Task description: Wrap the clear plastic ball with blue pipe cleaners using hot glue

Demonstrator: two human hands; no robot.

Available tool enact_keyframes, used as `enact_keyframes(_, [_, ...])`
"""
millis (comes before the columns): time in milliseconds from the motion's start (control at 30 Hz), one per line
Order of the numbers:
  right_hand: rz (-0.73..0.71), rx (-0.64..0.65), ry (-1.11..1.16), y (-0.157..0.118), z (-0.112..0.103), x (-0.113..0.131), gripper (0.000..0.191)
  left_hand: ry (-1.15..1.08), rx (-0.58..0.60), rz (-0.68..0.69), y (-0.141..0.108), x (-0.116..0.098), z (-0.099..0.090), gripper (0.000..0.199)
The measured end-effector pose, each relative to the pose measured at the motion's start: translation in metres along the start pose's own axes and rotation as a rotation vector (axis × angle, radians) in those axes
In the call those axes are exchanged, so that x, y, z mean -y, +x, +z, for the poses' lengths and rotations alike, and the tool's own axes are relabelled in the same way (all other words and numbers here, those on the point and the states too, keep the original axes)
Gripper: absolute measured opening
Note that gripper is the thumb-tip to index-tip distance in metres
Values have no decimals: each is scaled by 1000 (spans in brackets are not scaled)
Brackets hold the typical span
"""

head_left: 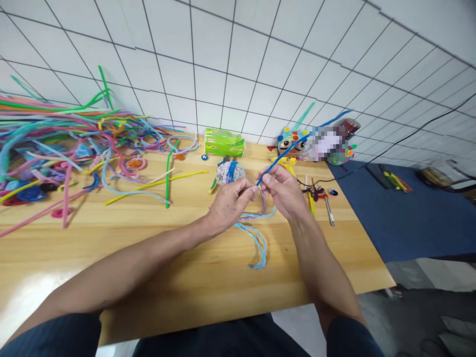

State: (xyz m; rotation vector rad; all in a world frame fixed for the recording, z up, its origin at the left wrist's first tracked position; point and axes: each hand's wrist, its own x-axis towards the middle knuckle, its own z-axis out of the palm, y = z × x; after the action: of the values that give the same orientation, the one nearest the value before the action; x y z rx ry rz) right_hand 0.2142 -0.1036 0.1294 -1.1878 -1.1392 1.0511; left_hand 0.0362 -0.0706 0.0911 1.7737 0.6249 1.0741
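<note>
A long dark-blue pipe cleaner (312, 133) slants up to the right from between my hands. My right hand (284, 191) pinches it near its lower end. Close beside it, my left hand (233, 201) is closed, thumb against forefinger, at the tip of the same pipe cleaner; whether it grips the tip is hard to see. Beneath the hands lie bent light-blue pipe cleaners (263, 248) and a purple one (264, 202). Just behind my left hand sits a clear ball-like thing with colourful bits and a blue band (230, 172).
A heap of coloured pipe cleaners (70, 134) covers the table's left side. At the back stand a green tissue pack (224, 143) and a decorated figure with big eyes (292, 142). A pen (329, 210) and a black cable (394, 141) are on the right, beside a blue surface (401, 213).
</note>
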Motion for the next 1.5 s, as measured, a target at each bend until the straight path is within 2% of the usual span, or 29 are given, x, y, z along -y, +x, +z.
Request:
enact_keyframes(100, [-74, 15, -170, -2, 3, 1, 35, -1, -26, 2, -5, 0, -2, 30])
enact_keyframes(200, [-90, 35, -290, -7, 5, 5, 35, -31, -13, -4, -11, -2, -4, 31])
enact_keyframes(333, [-86, 98, -308, -13, 5, 10, 36, -87, 93, -39, -16, -5, -9, 34])
enact_keyframes(467, [-35, 221, -349, -17, -1, 8, 37, -94, 162, -62, -23, -2, -16, 32])
enact_keyframes(567, [13, 257, -408, -18, -1, 3, 35, -21, 129, -4, -27, 7, -18, 31])
enact_keyframes(667, [-9, 233, -496, -17, 4, 0, 29, 107, 72, 108, -29, 19, -18, 31])
enact_keyframes(767, [-57, 198, -583, -7, 8, -1, 24, 246, 5, 214, -26, 32, -21, 26])
enact_keyframes(833, [-90, 176, -602, 8, 8, -2, 23, 365, -91, 285, -20, 42, -26, 17])
enact_keyframes(867, [-114, 170, -600, 17, 7, -2, 23, 426, -146, 306, -16, 48, -28, 25])
enact_keyframes(933, [-161, 178, -593, 37, 4, -5, 25, 521, -220, 301, -7, 59, -34, 55])
enact_keyframes(1000, [-174, 207, -603, 55, 3, -9, 27, 548, -200, 268, 2, 71, -38, 79])
enact_keyframes(1067, [-163, 236, -624, 68, 2, -14, 30, 531, -135, 250, 9, 82, -40, 87])
enact_keyframes(1267, [-119, 327, -569, 80, 0, -23, 36, 463, -56, 260, 16, 101, -39, 68])
enact_keyframes(1500, [-173, 357, -595, 80, 0, -29, 24, 423, -29, 278, 13, 101, -42, 68])
